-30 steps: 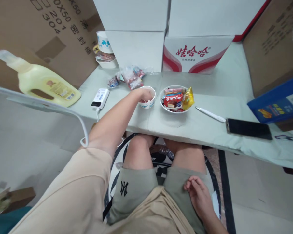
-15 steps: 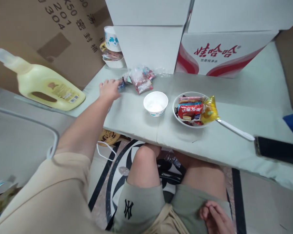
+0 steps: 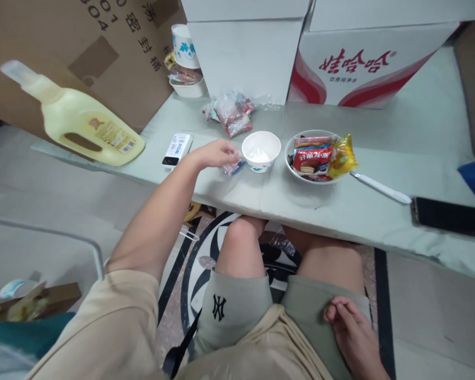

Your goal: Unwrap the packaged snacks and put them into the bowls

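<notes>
A beige short-sleeved top is worn with grey-green shorts bearing a black monogram.

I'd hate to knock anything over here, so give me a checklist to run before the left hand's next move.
1. Left hand holding the wrapped packet: ok.
2. Grip firm: cannot tell, partly hidden.
3. Paper cup upright: ok.
4. Snack bowl upright: ok.
5. Yellow packet within the snack bowl's rim: not ok, it overhangs.
6. Right hand clear of both containers: ok.
</notes>
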A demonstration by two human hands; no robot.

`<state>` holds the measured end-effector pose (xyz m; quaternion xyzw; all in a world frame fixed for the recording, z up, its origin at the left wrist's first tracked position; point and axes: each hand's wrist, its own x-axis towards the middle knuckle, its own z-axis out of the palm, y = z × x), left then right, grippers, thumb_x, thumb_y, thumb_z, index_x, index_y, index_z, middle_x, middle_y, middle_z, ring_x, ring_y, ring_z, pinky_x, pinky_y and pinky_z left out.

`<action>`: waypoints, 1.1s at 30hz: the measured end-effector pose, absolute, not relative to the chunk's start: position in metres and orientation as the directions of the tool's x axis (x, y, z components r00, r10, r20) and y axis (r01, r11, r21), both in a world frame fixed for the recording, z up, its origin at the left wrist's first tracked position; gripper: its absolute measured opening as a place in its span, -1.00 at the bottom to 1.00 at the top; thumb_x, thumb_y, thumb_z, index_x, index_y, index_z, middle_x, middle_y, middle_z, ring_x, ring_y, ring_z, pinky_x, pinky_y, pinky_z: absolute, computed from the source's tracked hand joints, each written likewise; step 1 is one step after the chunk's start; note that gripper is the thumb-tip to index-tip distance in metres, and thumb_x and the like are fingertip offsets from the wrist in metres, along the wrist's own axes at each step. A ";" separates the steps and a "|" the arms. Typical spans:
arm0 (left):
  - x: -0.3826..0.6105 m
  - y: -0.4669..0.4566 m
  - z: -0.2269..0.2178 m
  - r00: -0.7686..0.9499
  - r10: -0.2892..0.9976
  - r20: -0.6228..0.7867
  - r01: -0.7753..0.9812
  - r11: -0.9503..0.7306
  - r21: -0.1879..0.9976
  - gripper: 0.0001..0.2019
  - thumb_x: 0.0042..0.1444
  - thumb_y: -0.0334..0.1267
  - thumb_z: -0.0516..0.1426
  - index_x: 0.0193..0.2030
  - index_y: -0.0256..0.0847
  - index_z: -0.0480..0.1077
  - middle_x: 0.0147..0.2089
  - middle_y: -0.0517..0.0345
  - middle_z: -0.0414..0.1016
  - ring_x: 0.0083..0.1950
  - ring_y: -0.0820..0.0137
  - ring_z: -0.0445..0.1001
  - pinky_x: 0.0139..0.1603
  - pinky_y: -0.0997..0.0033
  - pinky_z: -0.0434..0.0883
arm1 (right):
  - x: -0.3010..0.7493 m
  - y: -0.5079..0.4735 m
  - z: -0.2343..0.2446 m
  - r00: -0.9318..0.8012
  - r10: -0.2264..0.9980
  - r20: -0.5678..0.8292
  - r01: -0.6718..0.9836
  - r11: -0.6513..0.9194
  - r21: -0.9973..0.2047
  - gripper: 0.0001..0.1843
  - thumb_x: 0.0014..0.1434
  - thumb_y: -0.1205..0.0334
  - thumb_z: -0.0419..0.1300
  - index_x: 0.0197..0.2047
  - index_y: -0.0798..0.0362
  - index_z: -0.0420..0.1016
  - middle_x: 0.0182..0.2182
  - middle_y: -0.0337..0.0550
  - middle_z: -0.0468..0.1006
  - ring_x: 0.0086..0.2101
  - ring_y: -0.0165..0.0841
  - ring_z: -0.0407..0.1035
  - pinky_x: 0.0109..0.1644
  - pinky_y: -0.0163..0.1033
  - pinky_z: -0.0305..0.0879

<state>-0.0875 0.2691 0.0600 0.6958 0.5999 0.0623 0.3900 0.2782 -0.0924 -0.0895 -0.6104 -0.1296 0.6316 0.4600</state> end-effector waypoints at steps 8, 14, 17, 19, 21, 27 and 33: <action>-0.108 0.262 0.037 -0.069 0.997 0.027 0.880 0.048 0.473 -0.45 -0.18 -0.10 0.37 0.01 -0.21 0.51 0.09 -0.09 0.44 0.20 0.02 0.36 0.26 0.13 0.25 | 0.280 -0.097 -0.094 0.125 0.786 -0.606 -0.402 -0.518 -0.755 -0.59 -0.03 -0.12 0.43 -0.35 0.02 0.47 -0.62 -0.28 0.45 -0.51 -0.40 0.36 -0.38 -0.33 0.34; -0.107 0.274 0.033 0.067 0.943 -0.326 0.773 0.158 0.615 -0.48 -0.34 -0.16 0.40 -0.15 -0.24 0.48 -0.11 0.03 0.51 0.03 0.09 0.45 0.11 0.20 0.34 | 0.280 -0.096 -0.092 0.153 0.791 -0.592 -0.381 -0.505 -0.774 -0.60 -0.01 -0.12 0.42 -0.34 0.01 0.47 -0.62 -0.28 0.45 -0.51 -0.39 0.36 -0.39 -0.31 0.33; -0.093 0.262 0.024 -0.002 0.966 -0.257 0.674 0.191 0.714 -0.56 -0.37 -0.29 0.38 -0.26 -0.23 0.40 -0.32 0.19 0.46 -0.17 0.23 0.47 -0.05 0.29 0.39 | 0.279 -0.094 -0.092 0.148 0.796 -0.587 -0.389 -0.499 -0.775 -0.62 0.01 -0.11 0.41 -0.34 0.01 0.47 -0.61 -0.29 0.45 -0.51 -0.39 0.36 -0.38 -0.31 0.34; -0.078 0.242 0.012 -0.234 0.964 -0.123 0.514 0.230 0.826 -0.53 -0.31 -0.32 0.36 -0.20 -0.21 0.33 -0.30 0.22 0.45 -0.19 0.30 0.46 -0.09 0.34 0.40 | 0.277 -0.093 -0.092 0.138 0.801 -0.583 -0.382 -0.500 -0.777 -0.62 0.01 -0.11 0.41 -0.34 0.01 0.47 -0.61 -0.28 0.46 -0.50 -0.39 0.36 -0.37 -0.31 0.34; -0.059 0.212 -0.002 -0.544 0.837 -0.053 0.264 0.231 0.936 -0.53 -0.19 -0.28 0.33 -0.13 -0.19 0.25 -0.21 0.16 0.46 -0.17 0.35 0.47 -0.10 0.39 0.40 | 0.276 -0.094 -0.093 0.132 0.810 -0.572 -0.358 -0.499 -0.789 -0.61 0.00 -0.12 0.41 -0.35 0.01 0.47 -0.60 -0.27 0.46 -0.50 -0.38 0.37 -0.38 -0.31 0.34; 0.019 0.083 -0.028 -0.405 0.907 -0.119 -0.184 0.046 0.982 -0.48 -0.16 -0.15 0.38 -0.14 -0.14 0.21 -0.15 0.15 0.48 -0.14 0.37 0.51 -0.05 0.37 0.42 | 0.278 -0.097 -0.085 0.119 0.860 -0.495 -0.210 -0.466 -0.860 -0.64 0.08 -0.10 0.36 -0.22 -0.03 0.46 -0.44 -0.20 0.54 -0.40 -0.35 0.45 -0.30 -0.26 0.41; 0.080 -0.010 -0.028 0.046 0.938 -0.344 -0.170 0.346 0.923 -0.31 -0.35 -0.10 0.47 -0.09 -0.17 0.25 -0.14 0.15 0.41 -0.14 0.35 0.44 -0.08 0.39 0.37 | 0.255 -0.062 -0.055 -0.012 0.957 -0.289 -0.075 -0.289 -0.954 -0.28 0.03 0.01 0.38 0.22 -0.20 0.22 0.19 -0.03 0.36 0.02 -0.20 0.42 0.00 -0.09 0.44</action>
